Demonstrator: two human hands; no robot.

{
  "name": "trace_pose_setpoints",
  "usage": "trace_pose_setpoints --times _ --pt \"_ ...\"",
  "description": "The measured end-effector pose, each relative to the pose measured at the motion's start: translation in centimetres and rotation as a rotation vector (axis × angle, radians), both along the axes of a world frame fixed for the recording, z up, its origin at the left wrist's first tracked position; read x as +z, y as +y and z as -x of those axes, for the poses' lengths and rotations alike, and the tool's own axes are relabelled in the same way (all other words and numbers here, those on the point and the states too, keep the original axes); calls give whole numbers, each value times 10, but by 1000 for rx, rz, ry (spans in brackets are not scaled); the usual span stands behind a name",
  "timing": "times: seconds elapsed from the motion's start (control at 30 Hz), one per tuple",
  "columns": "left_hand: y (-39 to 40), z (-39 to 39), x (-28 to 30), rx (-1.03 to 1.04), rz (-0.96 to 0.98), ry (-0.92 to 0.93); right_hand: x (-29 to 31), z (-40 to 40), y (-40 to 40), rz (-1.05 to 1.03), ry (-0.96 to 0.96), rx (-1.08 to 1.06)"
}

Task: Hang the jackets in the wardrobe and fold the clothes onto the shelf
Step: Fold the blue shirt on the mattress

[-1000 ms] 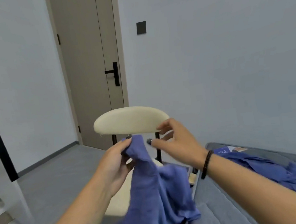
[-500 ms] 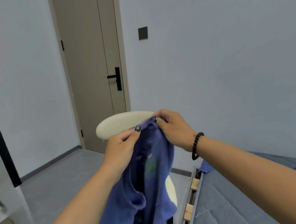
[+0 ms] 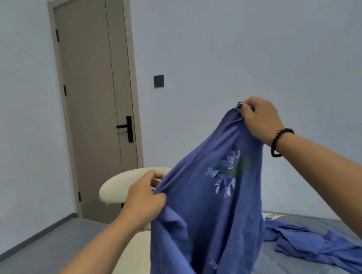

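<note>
Both hands pinch a blue embroidered top (image 3: 208,213) up over the bed (image 3: 284,268): left hand (image 3: 144,199) low, right hand (image 3: 261,118) high; its hem runs out of view below

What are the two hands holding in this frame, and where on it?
Both grip the blue embroidered top at its upper edge: the right hand pinches the raised corner, the left hand bunches the lower end of that edge.
</note>
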State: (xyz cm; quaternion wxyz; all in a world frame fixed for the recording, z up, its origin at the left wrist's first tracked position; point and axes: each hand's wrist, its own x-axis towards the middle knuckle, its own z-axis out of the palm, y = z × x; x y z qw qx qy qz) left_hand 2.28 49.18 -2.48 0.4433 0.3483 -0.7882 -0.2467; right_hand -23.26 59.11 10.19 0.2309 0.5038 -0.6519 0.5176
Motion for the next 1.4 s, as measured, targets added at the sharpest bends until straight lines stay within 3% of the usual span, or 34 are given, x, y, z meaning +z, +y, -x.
trace_pose_setpoints --times 0.13,0.27,0.33,0.4,0.5,0.63,0.77,0.9,0.97,1.1,1.17,1.27,1.4 --pt "12 -4 27 -97 -298 350 14 42 57 21 -179 -97" --pt "48 -3 46 -259 -419 413 26 43 113 -46 -182 -72" --pt "85 20 36 -415 -415 311 35 30 135 -64 -99 -58" --pt "127 54 9 -584 -394 87 45 14 152 -98 12 -67" --pt "188 106 -43 -699 -245 -165 58 -3 175 -109 134 -97" --pt "248 139 -78 -680 -131 60 66 -7 212 -91 188 -148" --pt "270 148 -75 -719 -107 266 66 1 253 -101 233 -222" --pt "256 137 -52 -532 -91 406 65 24 299 -76 270 -330" --pt "235 132 -38 -500 -180 461 63 35 321 -63 298 -371" --pt "215 107 13 -465 -175 581 68 37 360 -31 351 -342" --pt "216 91 54 -452 -93 650 77 35 380 14 357 -295" --pt "221 64 128 -353 197 658 100 35 412 122 327 -205" --pt "233 48 186 -383 395 487 102 36 434 20 185 7"
